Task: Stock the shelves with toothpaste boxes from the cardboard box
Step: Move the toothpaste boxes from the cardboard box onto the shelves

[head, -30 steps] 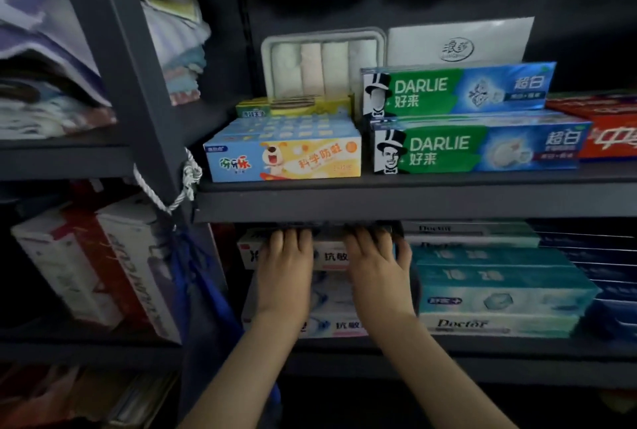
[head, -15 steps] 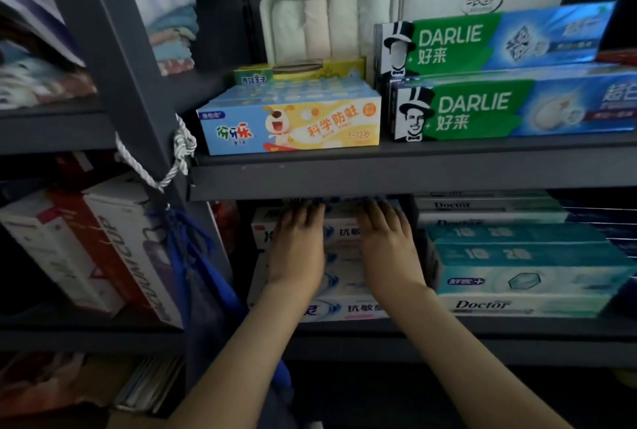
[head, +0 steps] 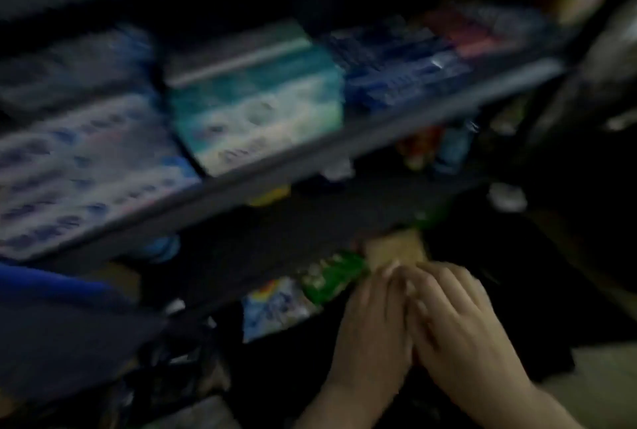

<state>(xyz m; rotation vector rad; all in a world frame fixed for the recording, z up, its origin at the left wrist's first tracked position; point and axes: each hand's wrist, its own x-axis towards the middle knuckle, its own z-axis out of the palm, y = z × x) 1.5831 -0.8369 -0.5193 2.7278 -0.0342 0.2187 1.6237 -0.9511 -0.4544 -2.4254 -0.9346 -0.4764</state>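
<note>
The picture is heavily motion-blurred and dark. My left hand [head: 372,318] and my right hand [head: 458,318] are side by side at the lower right, touching each other, fingers stretched forward and holding nothing I can make out. Their fingertips reach a tan cardboard piece [head: 396,251] and a green toothpaste box [head: 331,277] low down. On the tilted grey shelf [head: 310,159] above lie white-and-blue toothpaste boxes [head: 86,166] at the left, teal boxes [head: 255,111] in the middle and dark blue boxes [head: 396,73] to the right.
A pale blue-and-white packet [head: 272,308] lies left of the green box. Small bottles [head: 437,146] stand under the shelf at the right. A blue bag [head: 51,287] hangs at the left edge. The lowest area is dark and cluttered.
Both hands have left the white boxes on the lower shelf and dropped down to the right. The camera has swung down and right, so the upper shelf is out of view.
</note>
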